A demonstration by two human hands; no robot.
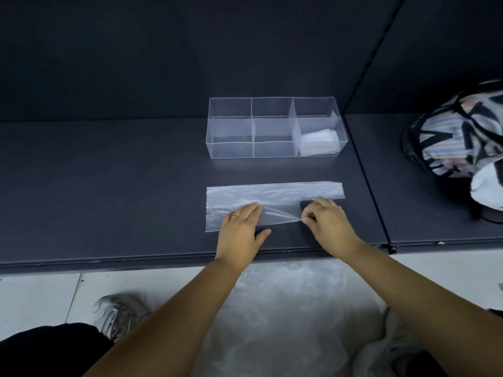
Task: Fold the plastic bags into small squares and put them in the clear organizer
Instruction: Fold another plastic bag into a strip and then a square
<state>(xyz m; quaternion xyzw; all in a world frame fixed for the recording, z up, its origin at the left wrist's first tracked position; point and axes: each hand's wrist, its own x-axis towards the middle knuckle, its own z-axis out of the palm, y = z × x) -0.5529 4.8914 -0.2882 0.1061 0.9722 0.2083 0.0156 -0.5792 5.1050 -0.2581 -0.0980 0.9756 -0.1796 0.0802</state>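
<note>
On the shelf point(109, 172), near the organizer point(231, 151), the bag point(272, 191) is held flat under the straight fingers of the left hand point(241, 227) and pinched at its near edge by the right hand point(329, 221). The film is judged thin, limp and slippery; it is best taken at edges or corners.

A dark grey shelf point(109, 186) runs the width of the scene, backed by a matching dark panel point(163, 50). A thin seam point(364, 172) splits the shelf into a wide left section and a narrower right one. On the right section, at the frame's edge, sits a fabric bag point(457, 131) patterned in black, white and pastel stripes, partly cut off. Below the shelf's front lip is a pale tiled floor point(35, 295), with a silvery sneaker point(119, 314) on the left and a light-coloured shoe point(394, 346) on the right.
</note>
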